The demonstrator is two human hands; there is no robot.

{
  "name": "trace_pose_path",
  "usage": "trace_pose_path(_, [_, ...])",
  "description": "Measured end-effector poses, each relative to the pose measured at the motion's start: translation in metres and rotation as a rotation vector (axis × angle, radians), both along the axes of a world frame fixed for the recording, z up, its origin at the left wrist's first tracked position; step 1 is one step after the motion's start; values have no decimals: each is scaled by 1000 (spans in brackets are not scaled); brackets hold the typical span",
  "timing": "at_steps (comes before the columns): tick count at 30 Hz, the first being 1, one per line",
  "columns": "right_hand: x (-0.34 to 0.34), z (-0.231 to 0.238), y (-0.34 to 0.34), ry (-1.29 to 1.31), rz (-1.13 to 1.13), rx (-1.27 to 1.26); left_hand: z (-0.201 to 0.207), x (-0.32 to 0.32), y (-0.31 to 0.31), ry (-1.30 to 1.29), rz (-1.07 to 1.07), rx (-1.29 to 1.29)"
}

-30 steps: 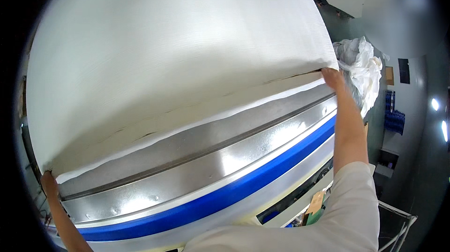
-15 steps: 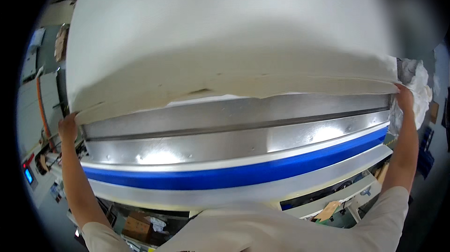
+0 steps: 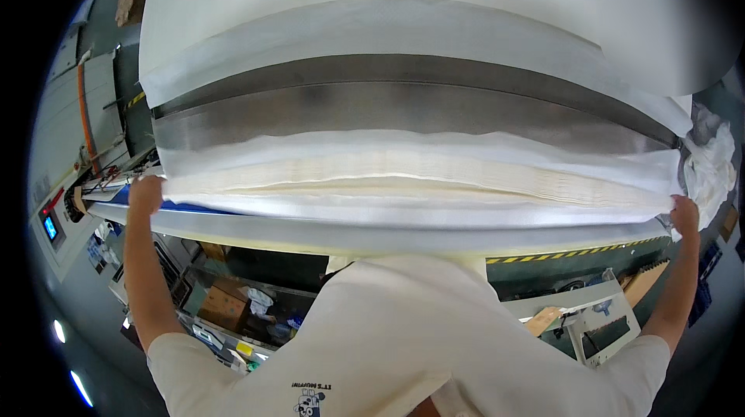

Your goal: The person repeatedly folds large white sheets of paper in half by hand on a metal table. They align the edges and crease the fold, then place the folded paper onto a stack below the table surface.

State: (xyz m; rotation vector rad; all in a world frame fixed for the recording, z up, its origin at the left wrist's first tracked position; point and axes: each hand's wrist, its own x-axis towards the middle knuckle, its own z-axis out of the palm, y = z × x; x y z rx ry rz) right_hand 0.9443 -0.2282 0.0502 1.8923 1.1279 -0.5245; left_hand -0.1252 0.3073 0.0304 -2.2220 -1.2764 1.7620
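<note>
A long strip of white and cream fabric [image 3: 419,183], loosely folded in several layers, spans the near side of a wide work table. My left hand [image 3: 146,193] is closed on its left end, and my right hand [image 3: 684,215] grips the right end. Both arms are spread wide. Beyond the strip lies a bare grey metal plate [image 3: 403,103]. Past that plate a large white sheet [image 3: 388,21] covers the far part of the table, its near edge curving across the view. Under the strip's left end shows a little of a blue band [image 3: 198,207].
Crumpled white material [image 3: 710,161] hangs beside my right hand. A pale front rail [image 3: 388,238] runs along the table. At the left stands a machine panel with a small lit screen [image 3: 51,226]. A cardboard box [image 3: 225,301] and a white metal frame [image 3: 590,312] sit below the table.
Both hands have come nearer to my body, bringing the fabric edge as a folded strip over the near metal and most of the blue band. More metal shows behind it.
</note>
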Motion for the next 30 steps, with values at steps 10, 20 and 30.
trace_pose_path(10, [-50,-45,-55,40,187,-393,-74,-17,-60,263,9,-296])
trace_pose_path(20, [-92,-47,-48,58,-332,-346,-82,-12,-7,-155,460,469])
trace_pose_path(30, [-156,-49,36,55,-214,-576,-125,4,6,-627,292,635])
